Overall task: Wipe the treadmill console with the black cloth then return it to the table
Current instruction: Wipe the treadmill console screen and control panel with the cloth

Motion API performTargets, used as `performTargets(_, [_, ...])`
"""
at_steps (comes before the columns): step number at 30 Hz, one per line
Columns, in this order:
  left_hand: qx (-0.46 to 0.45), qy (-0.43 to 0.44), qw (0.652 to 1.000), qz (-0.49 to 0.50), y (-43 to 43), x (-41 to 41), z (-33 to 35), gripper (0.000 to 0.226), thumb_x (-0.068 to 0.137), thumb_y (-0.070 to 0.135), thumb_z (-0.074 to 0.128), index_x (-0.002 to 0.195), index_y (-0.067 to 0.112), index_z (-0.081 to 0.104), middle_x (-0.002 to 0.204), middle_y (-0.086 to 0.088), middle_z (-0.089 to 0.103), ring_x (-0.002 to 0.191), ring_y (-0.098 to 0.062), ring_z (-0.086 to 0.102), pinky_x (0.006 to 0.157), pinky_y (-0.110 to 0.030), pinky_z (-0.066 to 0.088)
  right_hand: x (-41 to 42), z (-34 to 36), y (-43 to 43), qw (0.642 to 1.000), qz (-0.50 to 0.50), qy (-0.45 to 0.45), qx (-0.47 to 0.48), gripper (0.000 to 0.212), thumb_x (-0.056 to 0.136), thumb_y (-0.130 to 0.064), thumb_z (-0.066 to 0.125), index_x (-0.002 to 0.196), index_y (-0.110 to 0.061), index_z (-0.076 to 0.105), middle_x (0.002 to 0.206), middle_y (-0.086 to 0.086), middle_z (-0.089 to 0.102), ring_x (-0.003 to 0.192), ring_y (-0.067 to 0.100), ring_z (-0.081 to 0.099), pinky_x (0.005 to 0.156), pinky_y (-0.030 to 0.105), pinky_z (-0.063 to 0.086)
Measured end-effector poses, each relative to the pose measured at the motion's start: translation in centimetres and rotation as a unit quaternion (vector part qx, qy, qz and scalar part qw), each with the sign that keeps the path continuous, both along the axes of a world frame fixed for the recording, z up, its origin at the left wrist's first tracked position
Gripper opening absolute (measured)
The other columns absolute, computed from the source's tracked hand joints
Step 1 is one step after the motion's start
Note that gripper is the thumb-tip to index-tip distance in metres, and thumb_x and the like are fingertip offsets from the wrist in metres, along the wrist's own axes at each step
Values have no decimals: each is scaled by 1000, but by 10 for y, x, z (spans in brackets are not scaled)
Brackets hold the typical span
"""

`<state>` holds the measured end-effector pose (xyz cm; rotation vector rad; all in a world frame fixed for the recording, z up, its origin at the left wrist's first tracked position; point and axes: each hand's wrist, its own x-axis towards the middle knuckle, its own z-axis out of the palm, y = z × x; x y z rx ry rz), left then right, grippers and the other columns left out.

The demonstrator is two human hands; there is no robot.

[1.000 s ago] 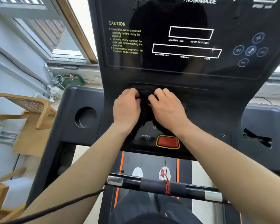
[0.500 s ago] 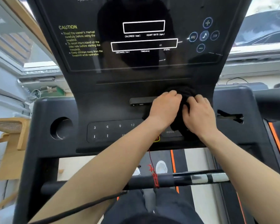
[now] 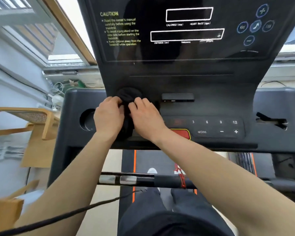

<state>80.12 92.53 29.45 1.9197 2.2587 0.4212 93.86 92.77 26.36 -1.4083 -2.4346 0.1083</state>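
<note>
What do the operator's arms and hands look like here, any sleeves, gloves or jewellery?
Both forearms are bare up to the frame edge, with no sleeves in view. The left hand and right hand are ungloved, and no rings, watch or wristband show. Dark trousers are visible lower down.

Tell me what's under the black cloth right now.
The cloth, gripped by the left hand and right hand, lies on the console, left of the red button. Any buttons beneath it are covered.

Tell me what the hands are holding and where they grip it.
Both hands, left and right, hold the bunched black cloth by its sides, pressing it onto the console.
</note>
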Motion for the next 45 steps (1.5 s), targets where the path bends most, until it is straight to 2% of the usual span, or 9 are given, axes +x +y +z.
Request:
performTargets(3, [10,-8,999,-47,3,22,-2,7,88,16,60,90,13,67,94,-8,67,86,-34,62,67,-36,39,37,-3,1,1000,13,5,-13,18,89,-21,65,101,-7,63,99,15,59,88,35,56,73,45,48])
performTargets(8, [9,-67,977,-204,-7,81,-12,11,84,16,64,93,15,71,92,-5,67,84,-32,65,67,-40,51,114,-9,-23,994,-104,27,-12,24,94,-28,55,93,-5,63,93,17,58,83,38,55,75,47,49])
performTargets(12, [-6,-39,973,-226,-19,43,-15,14,88,27,67,101,22,69,98,1,65,96,-25,64,74,-42,54,91,-7,-22,988,-154,3,3,33,98,-35,50,90,-5,61,89,19,57,79,39,54,69,47,47])
performTargets(16, [15,1,988,-151,-43,-23,-22,14,89,25,63,102,19,66,95,-3,64,86,-30,61,68,-43,51,6,-5,-23,996,-71,-58,-7,26,93,-35,55,98,-10,60,96,17,58,84,38,54,69,46,44])
performTargets(24, [3,67,948,-311,-83,-28,-20,12,86,26,53,94,22,61,84,0,57,73,-27,56,59,-39,39,41,-1,-89,995,48,-87,-23,25,97,-38,51,98,-13,54,93,12,53,80,32,47,67,44,38])
performTargets(31, [52,55,993,-87,-12,-37,-15,10,90,21,63,98,15,64,91,-8,61,82,-33,59,65,-41,43,-3,5,14,996,-5,-81,39,25,91,-30,64,105,-9,61,100,16,60,86,35,57,68,43,45])
performTargets(35, [94,7,995,12,17,-23,-11,14,91,14,55,103,10,61,98,-10,61,89,-31,56,65,-34,34,-30,18,43,994,-27,-34,99,27,93,-8,41,114,-9,59,108,14,60,85,33,55,68,41,46])
performTargets(40, [64,-5,998,-3,-17,-20,-23,15,91,12,51,100,9,62,96,-11,59,85,-33,54,62,-38,38,-34,0,11,999,-8,-6,40,13,90,-15,52,97,-9,61,94,12,60,79,33,56,65,43,43])
performTargets(45, [26,25,998,-50,-72,1,-23,11,87,12,55,95,14,62,90,-6,57,80,-31,55,58,-42,46,5,-2,-39,999,46,-20,-18,23,86,-32,52,92,-12,60,89,10,61,79,34,58,65,44,43])
